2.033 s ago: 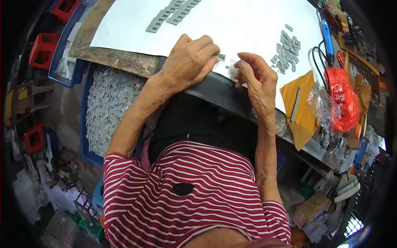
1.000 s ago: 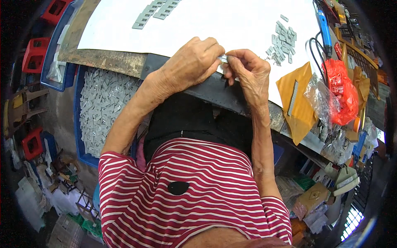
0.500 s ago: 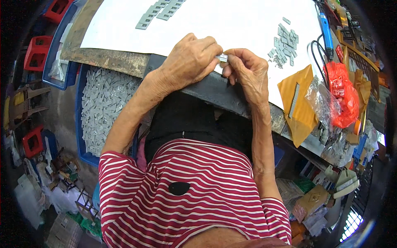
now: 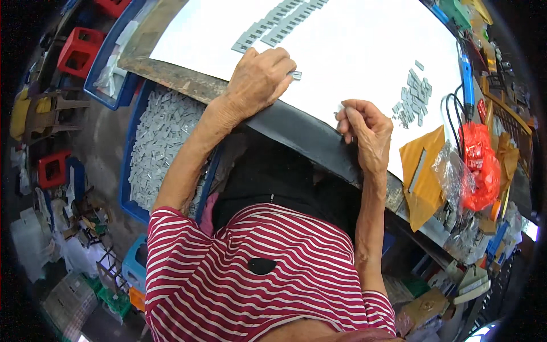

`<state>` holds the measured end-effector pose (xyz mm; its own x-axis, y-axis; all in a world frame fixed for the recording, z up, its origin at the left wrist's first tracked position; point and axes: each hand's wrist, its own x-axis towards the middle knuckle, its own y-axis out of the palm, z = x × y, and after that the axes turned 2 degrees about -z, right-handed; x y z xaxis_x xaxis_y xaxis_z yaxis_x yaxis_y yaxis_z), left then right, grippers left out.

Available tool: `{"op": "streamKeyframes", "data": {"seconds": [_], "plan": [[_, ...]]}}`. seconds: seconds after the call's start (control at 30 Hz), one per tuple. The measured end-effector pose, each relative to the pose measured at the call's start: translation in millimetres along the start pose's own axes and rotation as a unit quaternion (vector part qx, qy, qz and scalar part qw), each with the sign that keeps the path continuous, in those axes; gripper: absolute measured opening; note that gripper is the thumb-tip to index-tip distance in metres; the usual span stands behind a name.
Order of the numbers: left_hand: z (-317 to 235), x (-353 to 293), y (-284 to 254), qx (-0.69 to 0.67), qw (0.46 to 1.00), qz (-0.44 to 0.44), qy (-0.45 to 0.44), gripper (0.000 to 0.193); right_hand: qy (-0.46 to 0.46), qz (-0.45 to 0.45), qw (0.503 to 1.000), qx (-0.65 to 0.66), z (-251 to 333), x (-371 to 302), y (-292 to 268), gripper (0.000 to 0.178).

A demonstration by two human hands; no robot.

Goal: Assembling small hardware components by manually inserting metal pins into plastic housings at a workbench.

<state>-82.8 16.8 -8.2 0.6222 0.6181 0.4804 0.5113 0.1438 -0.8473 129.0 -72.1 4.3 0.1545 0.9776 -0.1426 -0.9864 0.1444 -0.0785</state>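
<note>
My left hand (image 4: 263, 77) is closed over the near edge of the white work surface (image 4: 364, 45), with a small grey rectangular piece (image 4: 296, 74) sticking out at its fingertips. Apart from it, to the right, my right hand (image 4: 367, 130) has its thumb and fingers pinched together. Something tiny and pale may show at those fingertips, too small to name. Beyond my left hand, similar grey pieces (image 4: 275, 39) lie in two overlapping rows. A loose heap of small grey parts (image 4: 416, 97) lies beyond my right hand.
Below the table edge at left, a blue crate (image 4: 126, 194) holds a mass of grey pieces. On the right lie a blue pen-like tool (image 4: 468, 80) with a black cable, a brown envelope (image 4: 424, 182) and a red plastic bag (image 4: 481, 168). Red stools (image 4: 80, 51) stand at far left.
My hands have come apart: the right has drawn away to the right and nearer to me, while the left keeps the grey piece. The whole view has shifted.
</note>
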Motion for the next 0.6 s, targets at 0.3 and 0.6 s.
{"op": "streamKeyframes", "data": {"seconds": [0.3,0.6], "plan": [[30,-5,-8,-0.028,0.998,-0.036,-0.041,0.012,0.008,0.003,1.0,0.015,0,0,2,0.018],[42,-7,-3,-0.005,0.997,-0.061,-0.048,0.013,0.012,0.008,0.999,0.029,0,0,2,0.017]]}}
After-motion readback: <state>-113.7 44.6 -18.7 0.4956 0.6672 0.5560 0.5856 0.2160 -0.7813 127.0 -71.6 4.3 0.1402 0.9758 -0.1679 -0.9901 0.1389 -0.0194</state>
